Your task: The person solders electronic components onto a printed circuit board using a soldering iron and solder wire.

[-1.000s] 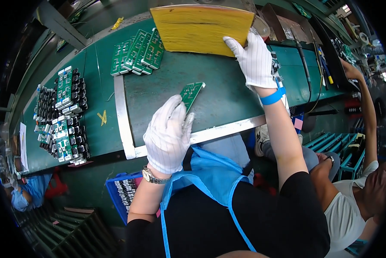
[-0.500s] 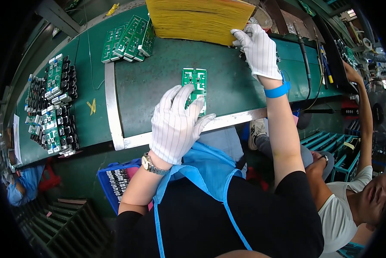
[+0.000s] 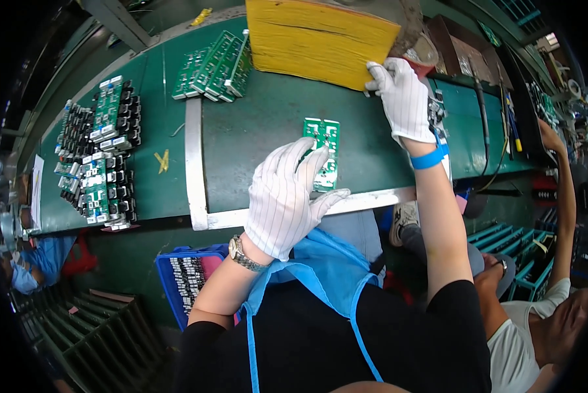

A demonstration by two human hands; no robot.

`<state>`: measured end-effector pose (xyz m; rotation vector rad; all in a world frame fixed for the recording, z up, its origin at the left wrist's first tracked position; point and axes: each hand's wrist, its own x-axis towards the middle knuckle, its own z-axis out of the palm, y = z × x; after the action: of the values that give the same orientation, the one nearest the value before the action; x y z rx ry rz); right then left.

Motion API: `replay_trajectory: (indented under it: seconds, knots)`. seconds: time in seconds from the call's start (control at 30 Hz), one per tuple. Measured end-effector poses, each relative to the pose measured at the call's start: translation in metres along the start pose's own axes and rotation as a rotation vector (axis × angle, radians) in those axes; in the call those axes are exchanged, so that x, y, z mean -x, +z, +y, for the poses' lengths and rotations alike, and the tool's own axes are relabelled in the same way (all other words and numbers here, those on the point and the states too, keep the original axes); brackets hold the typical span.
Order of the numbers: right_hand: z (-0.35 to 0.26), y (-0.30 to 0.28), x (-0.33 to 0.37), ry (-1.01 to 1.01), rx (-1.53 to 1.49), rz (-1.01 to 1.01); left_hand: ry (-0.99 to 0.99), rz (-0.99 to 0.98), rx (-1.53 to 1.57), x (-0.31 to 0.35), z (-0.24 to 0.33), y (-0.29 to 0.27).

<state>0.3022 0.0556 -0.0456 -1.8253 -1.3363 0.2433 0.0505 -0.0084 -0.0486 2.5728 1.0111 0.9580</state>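
Observation:
A green circuit board (image 3: 329,167) lies on the dark green worktop near its metal front edge. My left hand (image 3: 287,193), in a white striped glove, rests over the board's left side with fingers spread and thumb stretched to the right. My right hand (image 3: 404,105), gloved alike with a blue wrist strap, is at the lower right corner of a yellow panel (image 3: 320,42). Its fingers are curled together, and whatever they hold is hidden. Small dark parts (image 3: 436,108) show just right of that hand.
Stacked circuit boards (image 3: 214,69) lean at the back left. Boards with black parts (image 3: 104,157) stand at far left. A blue bin (image 3: 169,281) holds parts below the bench. Right are a soldering iron's cable (image 3: 484,124) and a seated person (image 3: 530,327).
The whole view has shifted, so the bench sits further right and lower. My left fingers have lifted slightly and uncover a little more of the board. The right hand stays by the yellow panel's corner.

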Motion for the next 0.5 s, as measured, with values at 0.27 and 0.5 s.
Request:
replay_trajectory:
  seconds: [0.27, 0.5]
  knots:
    - [0.005, -0.022, 0.0, -0.091, 0.123, 0.016, -0.028, -0.102, 0.022, 0.0, -0.005, -0.016]
    - [0.0, -0.005, 0.018, -0.471, 0.525, 0.033, -0.003, -0.117, -0.026, 0.003, -0.001, -0.007]
